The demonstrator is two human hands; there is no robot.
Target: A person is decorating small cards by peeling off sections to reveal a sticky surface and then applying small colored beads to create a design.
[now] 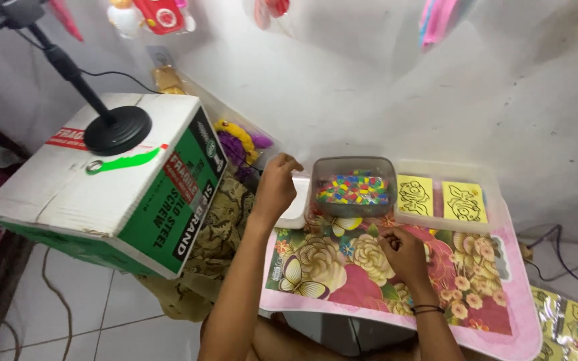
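Left arm: bare, extended forward and upward from the lower centre of the view, elbow nearly straight.
Left hand [276, 185]: raised ahead of the body, back toward the camera, fingers curled inward at the top; grip contents not discernible.
Right arm: bare, shorter reach, forearm angled up from the lower right; thin dark band at the wrist.
Right hand [404, 254]: lowered, knuckles up, fingers bent and pinched together at the tips.

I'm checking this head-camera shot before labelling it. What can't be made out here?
- Left hand: fingers curl away at the white tray; anything pinched is hidden.
- Right hand: fingertips fold under; whether they hold a piece is too small to tell.
- Coloured pieces in the clear tub: single shapes are too small.
- Yellow sheets: cut off by the lower right edge.
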